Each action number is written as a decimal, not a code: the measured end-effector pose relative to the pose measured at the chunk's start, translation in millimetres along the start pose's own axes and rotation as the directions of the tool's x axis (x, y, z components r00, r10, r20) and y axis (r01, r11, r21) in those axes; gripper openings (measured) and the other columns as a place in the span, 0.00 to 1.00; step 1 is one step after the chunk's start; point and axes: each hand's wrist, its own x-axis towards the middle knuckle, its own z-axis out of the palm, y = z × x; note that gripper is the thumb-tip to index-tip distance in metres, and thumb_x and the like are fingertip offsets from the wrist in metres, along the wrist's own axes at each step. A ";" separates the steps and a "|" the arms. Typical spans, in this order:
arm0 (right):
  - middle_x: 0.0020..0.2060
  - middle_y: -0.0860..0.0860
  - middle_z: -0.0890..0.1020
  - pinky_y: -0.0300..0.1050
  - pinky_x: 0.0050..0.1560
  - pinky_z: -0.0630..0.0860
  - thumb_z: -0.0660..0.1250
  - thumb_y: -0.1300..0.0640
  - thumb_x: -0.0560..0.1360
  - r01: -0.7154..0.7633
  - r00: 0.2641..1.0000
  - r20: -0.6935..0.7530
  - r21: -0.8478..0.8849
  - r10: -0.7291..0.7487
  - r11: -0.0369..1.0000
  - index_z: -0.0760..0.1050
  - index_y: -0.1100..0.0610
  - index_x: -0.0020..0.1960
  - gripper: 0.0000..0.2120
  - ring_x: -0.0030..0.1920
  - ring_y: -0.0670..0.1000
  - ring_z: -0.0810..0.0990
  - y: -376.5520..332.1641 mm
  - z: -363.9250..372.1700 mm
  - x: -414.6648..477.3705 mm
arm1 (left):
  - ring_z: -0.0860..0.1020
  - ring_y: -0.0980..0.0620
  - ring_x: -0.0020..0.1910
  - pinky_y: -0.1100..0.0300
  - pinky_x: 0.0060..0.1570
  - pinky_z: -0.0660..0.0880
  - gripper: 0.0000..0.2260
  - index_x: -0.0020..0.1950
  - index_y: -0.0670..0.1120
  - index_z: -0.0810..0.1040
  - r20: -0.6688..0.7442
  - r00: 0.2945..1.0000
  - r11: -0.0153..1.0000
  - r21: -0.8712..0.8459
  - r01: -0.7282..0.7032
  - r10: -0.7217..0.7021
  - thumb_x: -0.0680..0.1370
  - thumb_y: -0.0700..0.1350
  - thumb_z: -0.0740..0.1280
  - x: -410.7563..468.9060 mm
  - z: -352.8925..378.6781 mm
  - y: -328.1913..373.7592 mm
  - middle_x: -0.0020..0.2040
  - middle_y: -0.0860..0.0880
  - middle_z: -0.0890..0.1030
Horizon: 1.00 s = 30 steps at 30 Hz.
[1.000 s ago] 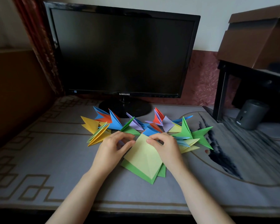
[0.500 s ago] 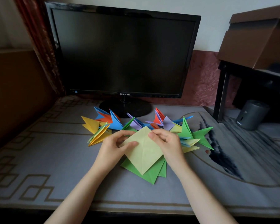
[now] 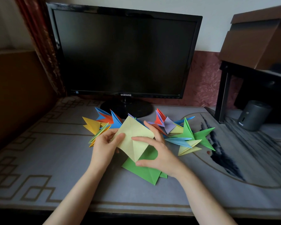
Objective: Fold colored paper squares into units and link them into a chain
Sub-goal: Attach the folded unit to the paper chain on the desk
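1. Grey patterned desk mat [image 3: 39, 151] carries a dark monitor [image 3: 123, 54]. A row of folded units [image 3: 185, 135] in blue, orange, yellow, lilac and green lies just in front of its stand.
2. The pale yellow sheet [image 3: 133, 132], already creased and held as a diamond, is up off the mat in front of the monitor, on the person's side of the row.
3. The left hand [image 3: 104, 146] pinches its left corner, thumb on the front and fingers behind. The right hand [image 3: 159, 153] holds the right side loosely, with the forefinger at the centre crease, the thumb by the lower tip and the other fingers behind.
4. Green sheets [image 3: 143, 172] lie flat beneath the hands.
5. Likely risks: folding in the air gives no firm backing, so the edges may miss and the crease may run crooked, leaving a unit that links badly. The right hand's far fingers are close to the row and could scatter the light units.
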 end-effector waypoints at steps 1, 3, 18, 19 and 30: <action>0.73 0.35 0.50 0.20 0.64 0.49 0.78 0.60 0.64 0.006 1.000 0.002 -0.008 -0.006 1.000 0.74 0.39 0.62 0.31 0.73 0.33 0.45 1.0 -0.4 0.0 | 0.73 0.60 0.28 0.68 0.25 0.70 0.04 0.46 0.47 0.80 -0.003 1.000 1.000 0.012 -0.004 0.004 0.78 0.40 0.67 -0.1 0.1 0.3 0.37 0.49 0.81; 0.73 0.35 0.51 0.21 0.65 0.49 0.75 0.63 0.66 0.022 1.000 -0.008 -0.041 -0.023 0.999 0.74 0.39 0.60 0.30 0.73 0.34 0.46 2.9 -0.1 1.3 | 0.72 0.60 0.28 0.68 0.25 0.69 0.03 0.47 0.46 0.81 0.000 1.000 0.999 0.038 -0.008 0.008 0.78 0.40 0.67 0.0 -0.1 0.1 0.37 0.49 0.81; 0.36 0.46 0.80 0.46 0.42 0.73 0.74 0.63 0.69 -0.047 0.921 -0.352 0.332 0.170 0.942 0.77 0.52 0.42 0.08 0.38 0.45 0.76 8.8 -0.5 9.9 | 0.81 0.51 0.32 0.63 0.28 0.74 0.16 0.49 0.39 0.79 0.255 0.967 0.996 -0.081 0.038 -0.016 0.74 0.51 0.64 -10.1 9.6 14.9 0.39 0.41 0.82; 0.35 0.46 0.80 0.47 0.40 0.73 0.74 0.63 0.69 -0.051 0.915 -0.358 0.354 0.186 0.934 0.76 0.51 0.43 0.10 0.38 0.45 0.77 8.2 -0.7 9.9 | 0.81 0.51 0.33 0.63 0.28 0.74 0.15 0.49 0.40 0.79 0.260 0.965 0.997 -0.069 0.035 -0.016 0.72 0.51 0.66 -11.0 9.9 15.0 0.39 0.43 0.83; 0.32 0.51 0.78 0.41 0.28 0.74 0.73 0.66 0.69 -0.119 0.916 -0.292 0.461 0.277 0.879 0.75 0.53 0.48 0.13 0.33 0.46 0.77 2.2 -2.3 11.0 | 0.80 0.55 0.32 0.64 0.31 0.76 0.05 0.45 0.46 0.81 0.229 0.973 0.999 0.051 -0.013 0.001 0.71 0.39 0.73 -10.3 9.9 9.6 0.34 0.45 0.83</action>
